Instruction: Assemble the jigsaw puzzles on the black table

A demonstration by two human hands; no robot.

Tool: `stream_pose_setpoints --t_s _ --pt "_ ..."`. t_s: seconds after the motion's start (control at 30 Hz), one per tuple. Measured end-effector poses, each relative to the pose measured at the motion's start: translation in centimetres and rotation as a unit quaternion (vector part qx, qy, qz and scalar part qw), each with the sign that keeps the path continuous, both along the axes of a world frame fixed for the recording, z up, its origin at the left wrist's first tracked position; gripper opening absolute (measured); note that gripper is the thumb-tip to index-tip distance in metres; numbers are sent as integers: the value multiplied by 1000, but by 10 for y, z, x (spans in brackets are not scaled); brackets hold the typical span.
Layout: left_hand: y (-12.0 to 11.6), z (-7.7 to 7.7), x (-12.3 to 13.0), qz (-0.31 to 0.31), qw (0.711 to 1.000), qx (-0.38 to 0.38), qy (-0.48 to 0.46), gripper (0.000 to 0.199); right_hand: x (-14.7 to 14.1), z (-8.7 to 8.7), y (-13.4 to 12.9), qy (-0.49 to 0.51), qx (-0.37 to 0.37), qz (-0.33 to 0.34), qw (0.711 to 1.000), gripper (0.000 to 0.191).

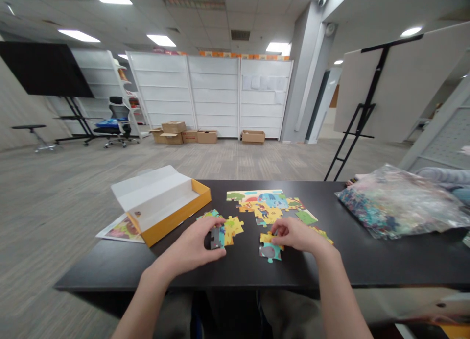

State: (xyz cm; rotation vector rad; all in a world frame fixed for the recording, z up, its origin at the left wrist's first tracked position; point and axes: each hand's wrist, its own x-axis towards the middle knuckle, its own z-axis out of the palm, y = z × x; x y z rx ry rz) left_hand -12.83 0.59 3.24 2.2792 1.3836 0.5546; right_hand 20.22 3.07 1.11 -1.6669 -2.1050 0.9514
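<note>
My left hand [196, 243] curves round a grey and teal puzzle piece [217, 238], index finger on its far side and thumb on its near side. Just beyond those fingers lie joined yellow puzzle pieces [232, 227]. With fingertips pinched together, my right hand [293, 235] grips a yellow puzzle piece [267, 237], partly covered by the fingers. It meets a teal piece with a grey shape [270, 252]; whether they interlock I cannot tell. Farther back lies a joined puzzle section [266, 206] with a blue elephant. A green piece [306, 216] lies right of it.
An open yellow box [176, 220] with a white inside stands at the left, over a printed sheet [123, 230]. A clear plastic bag [400, 202] of colourful pieces lies at the right. All rest on the black table [235, 273].
</note>
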Motion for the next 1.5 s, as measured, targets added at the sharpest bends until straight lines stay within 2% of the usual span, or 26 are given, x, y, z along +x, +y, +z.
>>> stream_pose_setpoints --t_s 0.1,0.23,0.37,0.53,0.67,0.77,0.83,1.0,1.23,1.5 --pt "-6 -2 2 -24 998 -55 13 61 12 -3 -1 15 -19 -3 1000 23" --pt "-2 -4 -4 25 996 -63 51 62 18 -5 -1 26 -30 -9 999 22" --pt "1 -1 -6 42 993 -81 78 67 17 -5 -1 25 -40 -12 999 22" --pt "-4 0 8 52 990 -83 100 62 16 -4 -1 37 -48 -16 998 24" --pt "-7 -5 25 21 996 -67 53 41 16 -4 -1 30 -41 -9 999 23" --pt "-6 -7 31 -7 997 -81 2 34 17 -5 1 26 -34 -1 999 23" --pt "-6 -6 31 -24 996 -90 -9 37 16 -5 1 30 -32 3 999 24" --pt "-7 -6 32 -70 994 -86 8 62 6 -1 0 63 -25 18 998 24" --pt "-6 -13 48 -97 994 -51 -7 51 -16 -2 1 74 -23 57 995 24" --pt "-4 -18 46 -106 993 -50 -23 53 -26 5 -3 11 -7 36 999 22"
